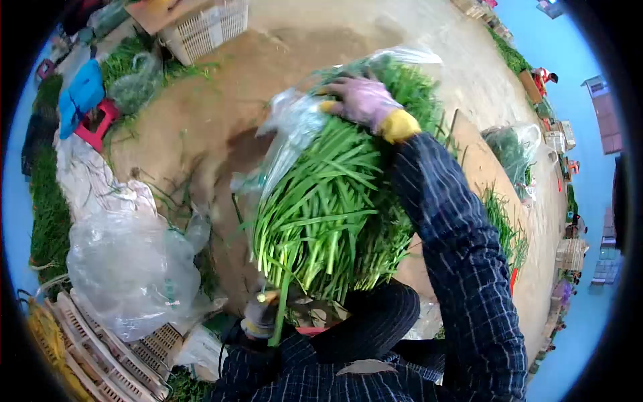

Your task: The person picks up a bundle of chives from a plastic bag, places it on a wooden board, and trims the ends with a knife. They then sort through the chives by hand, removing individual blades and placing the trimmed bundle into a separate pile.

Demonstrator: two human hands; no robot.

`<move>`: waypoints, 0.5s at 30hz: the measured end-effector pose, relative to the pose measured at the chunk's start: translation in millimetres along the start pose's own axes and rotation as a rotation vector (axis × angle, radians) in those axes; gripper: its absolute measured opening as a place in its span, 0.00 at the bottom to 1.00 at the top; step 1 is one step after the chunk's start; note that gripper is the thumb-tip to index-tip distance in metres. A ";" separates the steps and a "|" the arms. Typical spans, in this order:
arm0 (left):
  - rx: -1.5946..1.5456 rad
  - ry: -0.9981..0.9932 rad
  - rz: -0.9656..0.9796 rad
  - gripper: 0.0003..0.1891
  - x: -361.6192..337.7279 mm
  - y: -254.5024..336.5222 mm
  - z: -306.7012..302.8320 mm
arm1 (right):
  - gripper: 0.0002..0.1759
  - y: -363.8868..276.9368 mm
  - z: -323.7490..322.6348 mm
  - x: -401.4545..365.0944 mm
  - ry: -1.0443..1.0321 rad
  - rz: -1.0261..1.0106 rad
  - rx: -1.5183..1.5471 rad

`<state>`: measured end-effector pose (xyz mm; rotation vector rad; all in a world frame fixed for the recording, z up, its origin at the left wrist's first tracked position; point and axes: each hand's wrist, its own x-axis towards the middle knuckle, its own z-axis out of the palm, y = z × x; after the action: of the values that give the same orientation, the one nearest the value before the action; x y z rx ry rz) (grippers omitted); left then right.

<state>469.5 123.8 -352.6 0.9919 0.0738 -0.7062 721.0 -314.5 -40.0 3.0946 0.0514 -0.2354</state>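
Note:
A big bundle of garlic chives (321, 201), long flat green leaves with pale lower stalks, leans in front of me above my knees. Clear plastic bag film (295, 127) wraps its left side and top. My right hand (365, 104), in a pink glove with yellow fingertips and cuff, lies with spread fingers across the upper part of the bundle, at the bag's edge. Low by the cut stalk ends is my gloved left hand (258, 318), small and partly covered. One green leaf hangs down beside it; I cannot tell whether its fingers grip anything.
Left of me, a crumpled clear plastic bag (134, 268) lies over slatted plastic crates (100, 342). A red stool (99, 124) with blue cloth (82, 97) stands farther off. A white crate (207, 30) is at the back; a bagged green bundle (512, 154) sits at right.

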 end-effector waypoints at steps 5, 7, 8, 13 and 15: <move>1.209 0.223 0.356 0.09 42.6 82.6 67.5 | 0.23 39.7 57.0 -46.1 0.360 -0.071 -0.010; 1.007 0.328 0.236 0.11 65.7 60.6 70.3 | 0.23 31.2 53.2 -35.3 0.380 -0.073 -0.019; 0.899 0.358 0.184 0.11 70.1 52.7 69.1 | 0.23 16.9 43.1 -30.4 0.234 0.038 0.205; 0.456 0.271 0.048 0.16 74.5 101.1 54.8 | 0.24 -11.4 12.5 -2.7 0.069 0.083 0.088; 0.464 0.238 0.110 0.17 81.1 160.2 54.7 | 0.26 -22.2 18.6 11.3 0.220 0.052 0.089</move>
<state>611.0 94.7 -232.8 1.5120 0.0633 -0.5090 728.5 -292.8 -60.8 3.1906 -0.0350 0.1076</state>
